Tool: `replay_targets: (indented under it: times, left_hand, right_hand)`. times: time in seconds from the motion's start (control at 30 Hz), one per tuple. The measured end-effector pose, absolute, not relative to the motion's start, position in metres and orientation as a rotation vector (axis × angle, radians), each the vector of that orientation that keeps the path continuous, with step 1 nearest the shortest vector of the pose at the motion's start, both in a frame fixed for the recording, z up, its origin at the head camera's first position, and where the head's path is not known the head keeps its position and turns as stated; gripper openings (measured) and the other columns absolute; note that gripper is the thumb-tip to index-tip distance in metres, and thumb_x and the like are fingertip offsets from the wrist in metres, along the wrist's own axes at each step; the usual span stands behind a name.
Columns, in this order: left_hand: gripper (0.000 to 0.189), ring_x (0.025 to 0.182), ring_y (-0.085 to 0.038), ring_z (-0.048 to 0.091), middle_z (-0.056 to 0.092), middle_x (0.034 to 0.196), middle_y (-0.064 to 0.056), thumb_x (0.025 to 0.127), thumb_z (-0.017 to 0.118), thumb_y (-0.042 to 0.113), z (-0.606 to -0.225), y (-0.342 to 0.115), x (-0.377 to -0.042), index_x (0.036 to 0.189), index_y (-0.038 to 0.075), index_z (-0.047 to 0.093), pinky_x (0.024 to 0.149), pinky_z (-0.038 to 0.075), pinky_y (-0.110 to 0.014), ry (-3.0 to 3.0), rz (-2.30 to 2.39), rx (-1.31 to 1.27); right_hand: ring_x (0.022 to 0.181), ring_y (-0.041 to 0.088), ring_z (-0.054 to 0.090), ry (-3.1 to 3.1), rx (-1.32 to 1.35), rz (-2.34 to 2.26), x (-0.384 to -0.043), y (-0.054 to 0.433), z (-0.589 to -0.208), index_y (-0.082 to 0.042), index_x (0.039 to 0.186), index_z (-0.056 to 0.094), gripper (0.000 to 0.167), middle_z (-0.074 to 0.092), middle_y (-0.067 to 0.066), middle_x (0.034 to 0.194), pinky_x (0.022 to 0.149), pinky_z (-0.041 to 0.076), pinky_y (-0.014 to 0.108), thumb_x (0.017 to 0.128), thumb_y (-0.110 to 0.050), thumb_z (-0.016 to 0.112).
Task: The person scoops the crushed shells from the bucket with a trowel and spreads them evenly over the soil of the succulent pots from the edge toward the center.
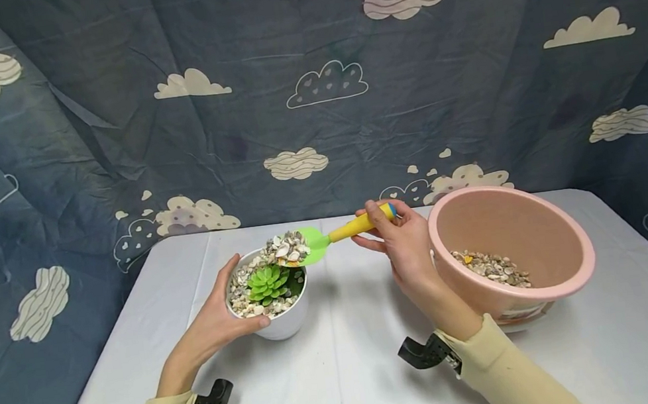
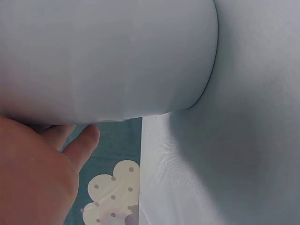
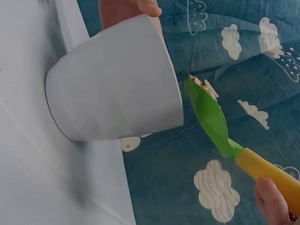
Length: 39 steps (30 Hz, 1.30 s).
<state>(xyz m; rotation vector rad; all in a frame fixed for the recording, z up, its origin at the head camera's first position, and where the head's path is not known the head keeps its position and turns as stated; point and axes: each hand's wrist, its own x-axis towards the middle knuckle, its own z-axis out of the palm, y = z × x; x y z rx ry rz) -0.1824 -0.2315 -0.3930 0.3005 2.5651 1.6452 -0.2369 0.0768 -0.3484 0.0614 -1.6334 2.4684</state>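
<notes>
My right hand (image 1: 407, 246) grips the yellow handle of a small toy shovel (image 1: 357, 226). Its green blade (image 3: 208, 112) carries a heap of small shells and pebbles (image 1: 292, 247) over the far right rim of a white flower pot (image 1: 284, 326). Inside the pot, a green succulent (image 1: 267, 283) sits among shells, with a darker patch on its right side. My left hand (image 1: 217, 321) holds the pot from the left, thumb at the near rim and fingers round the far side. In the left wrist view, the pot wall (image 2: 117, 56) hides part of that hand.
A large pink plastic tub (image 1: 505, 208) stands at the right, beside my right forearm, with more shells (image 1: 493, 268) at its bottom. Both stand on a white-covered table (image 1: 333, 387). Behind hangs a dark blue cloth (image 1: 267, 122) with cloud prints.
</notes>
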Motion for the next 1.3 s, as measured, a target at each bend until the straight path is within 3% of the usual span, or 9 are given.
replay_targets:
  times: [0.27, 0.73, 1.1, 1.3]
  left_hand:
    - [0.121, 0.141, -0.045, 0.024, 0.018, 0.158, -0.024, 0.067, 0.091, 0.022, -0.392, -0.232, -0.182, 0.159, 0.017, 0.012, 0.110, 0.019, -0.063, 2.554, 1.650, 0.300]
    - [0.120, 0.140, -0.044, 0.025, 0.020, 0.157, -0.022, 0.067, 0.090, 0.023, -0.391, -0.231, -0.181, 0.159, 0.018, 0.012, 0.110, 0.020, -0.062, 2.550, 1.652, 0.261]
    - [0.120, 0.143, -0.042, 0.017, 0.013, 0.160, -0.020, 0.069, 0.090, 0.025, -0.388, -0.230, -0.178, 0.158, 0.016, 0.011, 0.111, 0.018, -0.063, 2.573, 1.608, 0.253]
    - [0.121, 0.142, -0.043, 0.020, 0.016, 0.158, -0.019, 0.068, 0.090, 0.029, -0.388, -0.230, -0.178, 0.158, 0.016, 0.011, 0.110, 0.019, -0.063, 2.629, 1.547, 0.256]
  right_hand:
    - [0.099, 0.034, 0.068, -1.656, 0.115, 2.399, -0.236, 0.074, -0.355, 0.003, 0.104, 0.056, 0.032, 0.069, 0.022, 0.104, 0.073, 0.057, 0.043, 0.092, -0.022, 0.071]
    - [0.099, 0.029, 0.068, -1.691, 0.229, 2.208, -0.228, 0.067, -0.357, 0.003, 0.108, 0.053, 0.033, 0.067, 0.022, 0.107, 0.074, 0.058, 0.040, 0.092, -0.019, 0.071]
    - [0.104, 0.026, 0.067, -1.700, 0.347, 2.098, -0.221, 0.061, -0.358, 0.005, 0.110, 0.053, 0.029, 0.065, 0.019, 0.109, 0.078, 0.056, 0.038, 0.094, -0.015, 0.067]
    - [0.102, 0.030, 0.068, -1.687, 0.338, 2.103, -0.222, 0.062, -0.360, 0.004, 0.110, 0.054, 0.031, 0.067, 0.017, 0.108, 0.076, 0.057, 0.038, 0.093, -0.017, 0.069]
